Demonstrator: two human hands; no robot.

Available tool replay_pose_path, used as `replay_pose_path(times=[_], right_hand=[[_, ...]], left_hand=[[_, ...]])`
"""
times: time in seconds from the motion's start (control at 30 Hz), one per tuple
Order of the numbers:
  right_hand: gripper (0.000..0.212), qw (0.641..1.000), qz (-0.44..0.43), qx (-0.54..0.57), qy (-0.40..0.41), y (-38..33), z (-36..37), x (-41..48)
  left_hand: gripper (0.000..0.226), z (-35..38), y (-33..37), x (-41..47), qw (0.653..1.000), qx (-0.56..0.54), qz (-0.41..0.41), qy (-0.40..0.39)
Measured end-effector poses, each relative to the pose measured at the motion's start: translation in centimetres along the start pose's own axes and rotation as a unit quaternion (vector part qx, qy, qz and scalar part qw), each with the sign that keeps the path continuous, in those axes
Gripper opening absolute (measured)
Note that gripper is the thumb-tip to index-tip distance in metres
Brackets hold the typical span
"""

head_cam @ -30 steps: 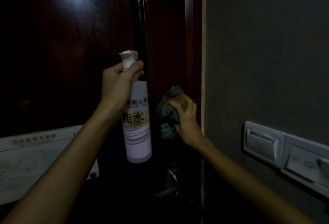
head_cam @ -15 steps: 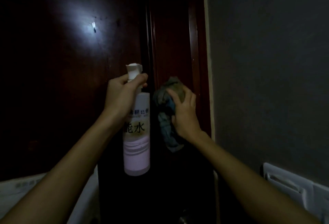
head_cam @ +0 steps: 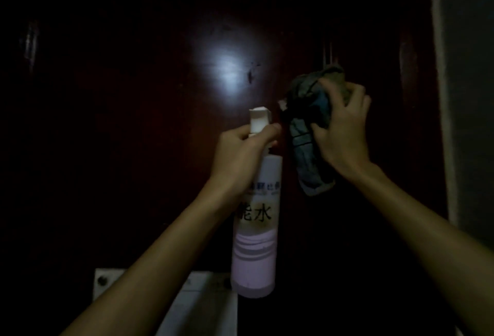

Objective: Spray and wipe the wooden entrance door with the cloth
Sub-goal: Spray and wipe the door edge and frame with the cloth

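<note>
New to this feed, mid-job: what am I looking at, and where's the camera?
No machine here: these are a person's two bare hands, seen from one camera worn on the head, looking forward and down. The dark surface ahead is the wooden door, with a glare spot on it. The left hand grips an upright spray bottle just below its nozzle. The right hand holds a bunched cloth against the door, right of the bottle. A pale sheet is fixed low on the door.
</note>
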State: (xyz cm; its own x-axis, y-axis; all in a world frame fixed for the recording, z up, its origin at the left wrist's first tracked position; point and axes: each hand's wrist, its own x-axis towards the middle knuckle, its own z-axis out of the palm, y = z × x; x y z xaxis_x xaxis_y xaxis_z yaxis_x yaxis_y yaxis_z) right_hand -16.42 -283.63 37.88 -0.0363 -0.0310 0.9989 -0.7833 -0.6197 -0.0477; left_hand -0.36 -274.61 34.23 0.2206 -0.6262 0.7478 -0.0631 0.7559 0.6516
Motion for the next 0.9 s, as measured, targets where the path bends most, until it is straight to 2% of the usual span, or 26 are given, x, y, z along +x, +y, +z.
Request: replay_pose_path(times=[0.17,0.27,0.4,0.57,0.77,0.9], right_hand=[[0.073,0.997,-0.003,-0.068,-0.034,-4.8,4.2,-1.5],[0.075,0.993,-0.06,-0.091,-0.051,-7.7,6.0,-2.7],[0.077,0.993,-0.061,-0.085,-0.049,-13.7,9.7,-4.1],[0.078,0.994,-0.058,-0.086,-0.045,-21.4,13.9,-4.5],[0.077,0.992,-0.093,-0.062,-0.052,-32.4,20.0,-4.7],[0.079,0.991,-0.102,-0.064,-0.06,-36.7,22.5,-5.9]], left_hand=[[0.022,-5.4,0.2,0.9,0.998,0.047,0.041,0.032],[0.021,-8.8,0.9,1.1,0.997,0.04,0.038,0.053],[0.017,-14.7,2.0,0.9,0.998,0.019,0.014,0.064],[0.024,-24.4,2.7,0.6,0.996,0.036,-0.002,0.088],[0.019,-36.0,2.7,-0.4,0.987,0.119,0.024,0.102],[0.021,-41.3,1.5,-1.7,0.979,0.166,0.026,0.114]])
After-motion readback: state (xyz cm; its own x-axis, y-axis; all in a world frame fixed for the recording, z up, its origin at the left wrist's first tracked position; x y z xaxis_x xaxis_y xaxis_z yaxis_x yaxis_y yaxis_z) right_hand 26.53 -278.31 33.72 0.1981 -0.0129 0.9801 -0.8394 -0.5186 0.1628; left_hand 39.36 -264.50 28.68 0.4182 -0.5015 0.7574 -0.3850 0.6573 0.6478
